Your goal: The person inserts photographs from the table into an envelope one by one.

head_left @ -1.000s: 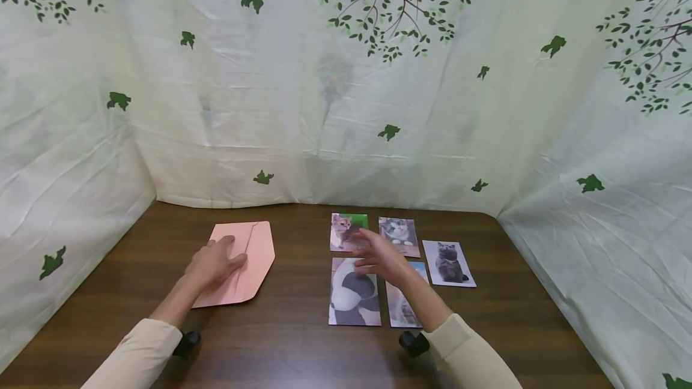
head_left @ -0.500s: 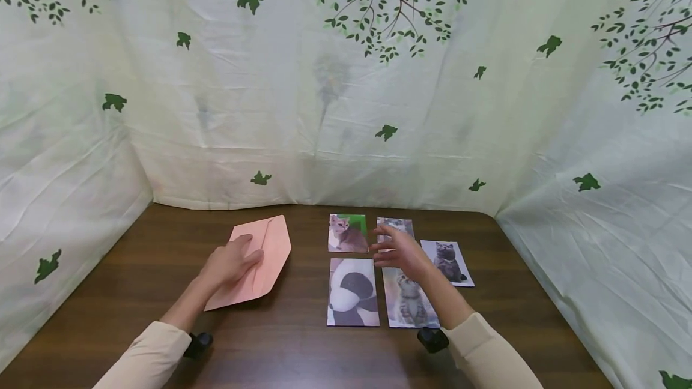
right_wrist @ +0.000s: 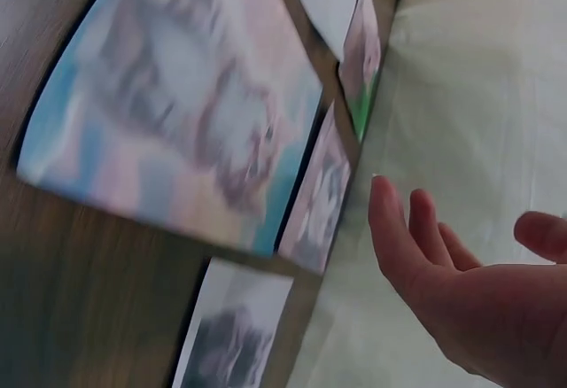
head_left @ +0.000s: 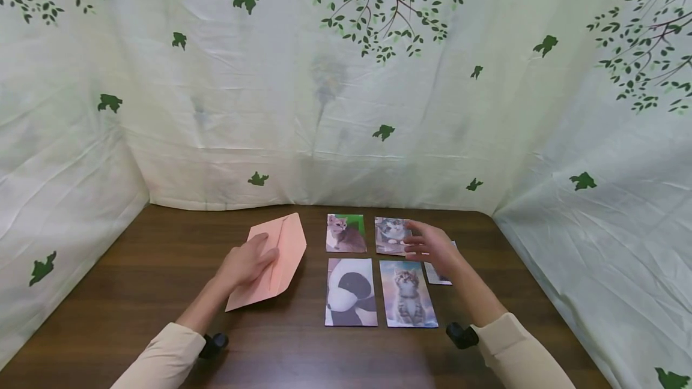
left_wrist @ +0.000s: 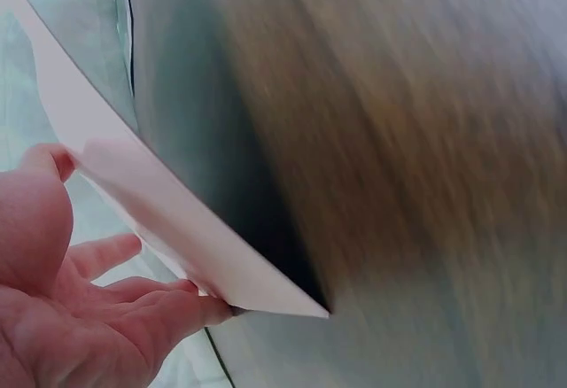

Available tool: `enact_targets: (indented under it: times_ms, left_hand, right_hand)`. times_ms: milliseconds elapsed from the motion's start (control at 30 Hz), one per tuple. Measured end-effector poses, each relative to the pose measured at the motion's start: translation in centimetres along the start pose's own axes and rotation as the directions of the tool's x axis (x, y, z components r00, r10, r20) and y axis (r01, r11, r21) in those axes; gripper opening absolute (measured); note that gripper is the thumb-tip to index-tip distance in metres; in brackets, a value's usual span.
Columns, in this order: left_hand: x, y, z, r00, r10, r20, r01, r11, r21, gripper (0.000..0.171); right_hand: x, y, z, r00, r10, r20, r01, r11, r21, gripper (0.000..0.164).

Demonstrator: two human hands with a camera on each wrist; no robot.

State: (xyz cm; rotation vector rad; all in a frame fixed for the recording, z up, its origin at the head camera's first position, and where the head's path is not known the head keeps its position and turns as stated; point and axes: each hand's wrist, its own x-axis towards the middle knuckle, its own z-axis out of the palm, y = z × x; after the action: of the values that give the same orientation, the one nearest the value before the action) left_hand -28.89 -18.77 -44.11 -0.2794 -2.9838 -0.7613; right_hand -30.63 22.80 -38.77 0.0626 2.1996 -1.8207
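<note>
A pink envelope tilts over the left-middle of the table, its right side raised. My left hand grips its left part, thumb on the upper face. In the left wrist view the envelope stands edge-on, with fingers against it. My right hand is above the cat photos, fingers loosely extended and holding nothing. It covers part of a grey-cat photo and most of a dark-cat photo. Near them lie a kitten photo, a photo with a green corner and a black-and-white picture.
The brown wooden table carries the photos in two rows right of centre. A white cloth printed with leaves and branches hangs behind and along both sides. Each wrist wears a black camera.
My left hand has carried the envelope to the right and tilted it up. My right hand has moved right across the photos, uncovering the kitten photo and covering most of the dark-cat one.
</note>
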Motion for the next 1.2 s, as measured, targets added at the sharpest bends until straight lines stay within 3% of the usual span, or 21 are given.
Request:
enact_targets:
  times_ms: [267,500,633,900,1200]
  left_hand:
    - [0.1,1.0,0.7,1.000,0.021,-0.017,-0.021,1.000,0.004,0.058]
    - [0.3,1.7,1.2,1.000,0.013,-0.018,-0.013,1.000,-0.025,0.058]
    - [0.4,2.0,1.4,1.000,-0.007,-0.010,0.007,0.999,-0.046,0.059]
    - [0.6,2.4,1.8,1.000,-0.018,-0.018,0.017,0.999,-0.051,0.059]
    - [0.8,2.8,2.1,0.999,-0.008,-0.037,0.007,0.999,-0.045,0.057]
  right_hand:
    - [-0.7,0.6,-2.8,0.999,0.001,-0.036,-0.002,1.000,-0.028,0.063]
    - [-0.9,0.5,-5.2,0.993,-0.007,-0.114,-0.009,0.989,-0.146,0.058]
    - [-1.4,0.5,-6.7,0.991,-0.026,-0.132,0.005,0.987,-0.162,0.055]
    - [-1.6,1.0,-9.4,0.983,0.054,-0.173,-0.082,0.983,-0.163,0.059]
    - [-1.1,2.7,-11.3,0.973,0.082,-0.217,-0.120,0.979,-0.165,0.059]
